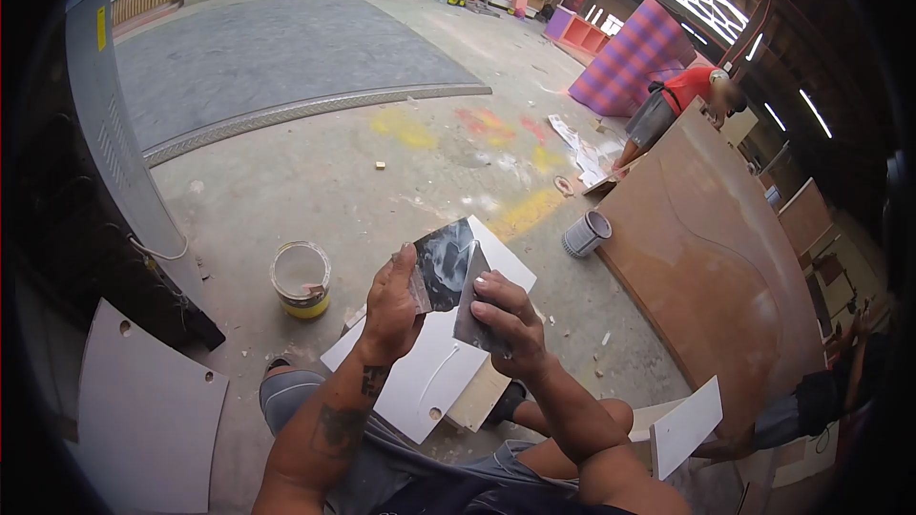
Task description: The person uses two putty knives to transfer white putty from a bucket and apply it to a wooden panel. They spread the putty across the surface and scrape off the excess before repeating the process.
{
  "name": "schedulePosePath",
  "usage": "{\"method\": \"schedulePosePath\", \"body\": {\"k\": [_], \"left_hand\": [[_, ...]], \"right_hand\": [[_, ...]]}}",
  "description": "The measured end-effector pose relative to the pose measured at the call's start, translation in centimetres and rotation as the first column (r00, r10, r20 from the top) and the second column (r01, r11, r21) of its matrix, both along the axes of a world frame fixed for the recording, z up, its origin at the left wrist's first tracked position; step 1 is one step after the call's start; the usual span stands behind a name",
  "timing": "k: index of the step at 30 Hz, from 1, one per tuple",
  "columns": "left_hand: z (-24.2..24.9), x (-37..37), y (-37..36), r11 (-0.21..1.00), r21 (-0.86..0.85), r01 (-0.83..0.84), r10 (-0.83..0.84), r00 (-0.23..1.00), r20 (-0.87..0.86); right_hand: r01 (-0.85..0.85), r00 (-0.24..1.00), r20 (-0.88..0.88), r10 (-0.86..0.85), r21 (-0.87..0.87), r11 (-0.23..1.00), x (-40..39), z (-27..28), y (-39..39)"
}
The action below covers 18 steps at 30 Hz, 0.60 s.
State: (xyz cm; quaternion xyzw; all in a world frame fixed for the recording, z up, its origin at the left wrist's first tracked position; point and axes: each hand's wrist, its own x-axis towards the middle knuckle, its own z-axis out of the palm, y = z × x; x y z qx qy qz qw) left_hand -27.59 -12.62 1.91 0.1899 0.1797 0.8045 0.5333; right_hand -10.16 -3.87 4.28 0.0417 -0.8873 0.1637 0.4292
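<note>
My left hand (389, 310) grips the edge of a dark flat plate (445, 262) smeared with white paste. In my right hand (508, 313) is a thin grey spreader blade (471, 298), its edge tilted up against the plate's right side. Below both hands lies a white panel (429, 377) with a curved raised line of white and a small hole near its lower corner. It rests over a pale wooden piece (479, 401). Part of the panel is hidden behind my hands and forearms.
An open paint can (302, 300) stands left; a grey can (585, 234) lies tipped on the right. White panels (143, 420) flank me. A large brown curved board (711, 257) stands at right, with a person in red (689, 88) bent over it. A grey machine (124, 143) stands left.
</note>
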Motion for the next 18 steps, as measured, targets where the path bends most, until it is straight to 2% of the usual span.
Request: {"method": "schedulePosePath", "body": {"k": [6,9,10,13,14,16,17,18], "left_hand": [[-0.9,0.5,0.1,0.999,-0.035,0.018,-0.020,0.998,-0.067],[-0.4,0.8,0.2,0.997,-0.062,0.051,-0.054,0.997,-0.053],[-0.3,0.8,0.3,0.995,-0.068,0.066,-0.069,0.997,-0.038],[-0.2,1.0,0.5,0.999,-0.037,0.011,-0.016,0.993,-0.116],[-1.0,0.8,0.5,0.994,-0.085,-0.075,0.052,0.968,-0.247],[-3.3,0.2,0.7,0.954,-0.149,-0.259,0.153,0.851,-0.502],[-3.9,0.2,0.7,0.943,-0.159,-0.292,0.160,0.817,-0.554],[-4.3,0.3,0.9,0.933,-0.163,-0.321,0.163,0.780,-0.605]], "right_hand": [[0.131,0.991,-0.024,-0.131,0.010,0.991,0.0,-3.7,1.2],[0.250,0.968,0.043,-0.246,-0.179,0.952,1.6,-7.0,3.0],[0.329,0.944,0.092,-0.317,-0.169,0.929,2.0,-6.9,3.3],[0.446,0.890,0.196,-0.412,-0.568,0.692,4.3,-9.3,2.8],[0.408,0.885,0.143,-0.444,-0.699,0.587,4.8,-9.5,2.0],[0.220,0.930,0.063,-0.361,-0.883,0.415,5.4,-8.2,-0.4],[0.117,0.943,0.008,-0.333,-0.943,0.311,5.5,-7.6,-1.4],[0.142,0.950,0.030,-0.311,-0.929,0.343,5.3,-7.4,-2.2]]}}
